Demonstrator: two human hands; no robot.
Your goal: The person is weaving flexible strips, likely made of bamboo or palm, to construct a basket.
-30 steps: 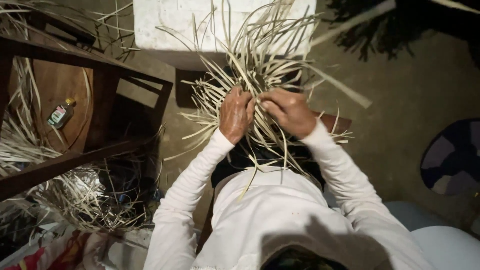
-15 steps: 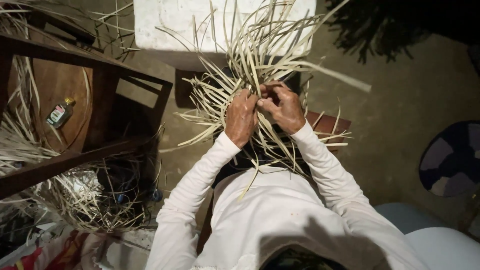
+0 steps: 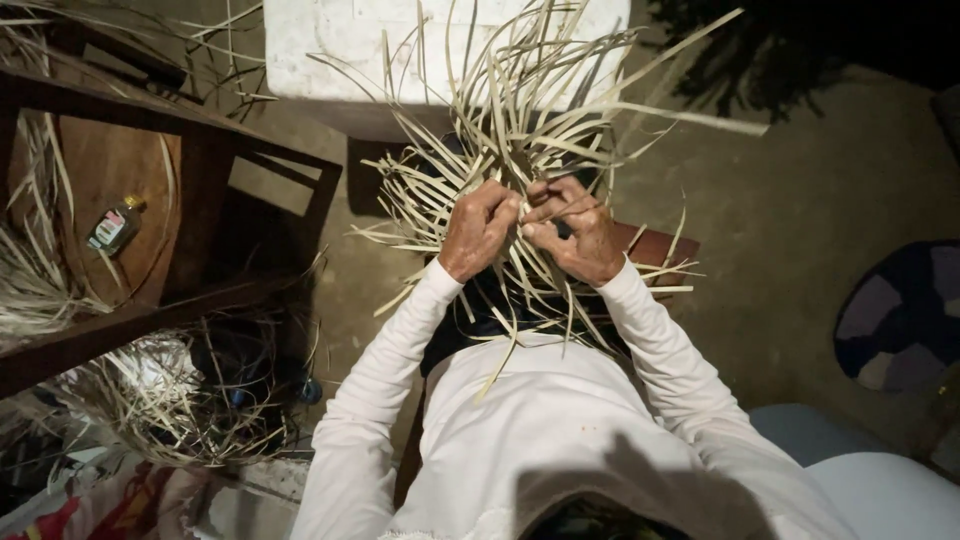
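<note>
**Both hands closed on a bundle of pale strips, over an earthen floor**

Head view, looking straight down. The person wears a long-sleeved white top; both arms reach forward. The left hand (image 3: 480,230) and the right hand (image 3: 575,235) sit side by side, almost touching, at the heart of a bundle of pale flat strips (image 3: 510,120). Left-hand fingers are curled shut around several strips. The right hand pinches strips between thumb and fingers, also closed on them. The bundle sits in front of the chest, above the lap; loose ends fan out up, left and right, a few hanging toward the body.

Surface: bare, brownish earthen floor (image 3: 800,220), uneven, lit from above, falling to deep shadow at the top right. A white block (image 3: 330,50) lies on the floor beyond the bundle, partly covered by strip ends. A reddish-brown board (image 3: 655,245) shows just beside the right wrist.

Left side: a dark wooden frame (image 3: 200,150) with a round wooden surface under it; a small bottle (image 3: 115,225) lies there. More pale strips are heaped at the lower left (image 3: 160,400), tangled over dark items.

Right edge: a patchwork mat (image 3: 905,315) in dark and light pieces, well apart from the hands.
</note>
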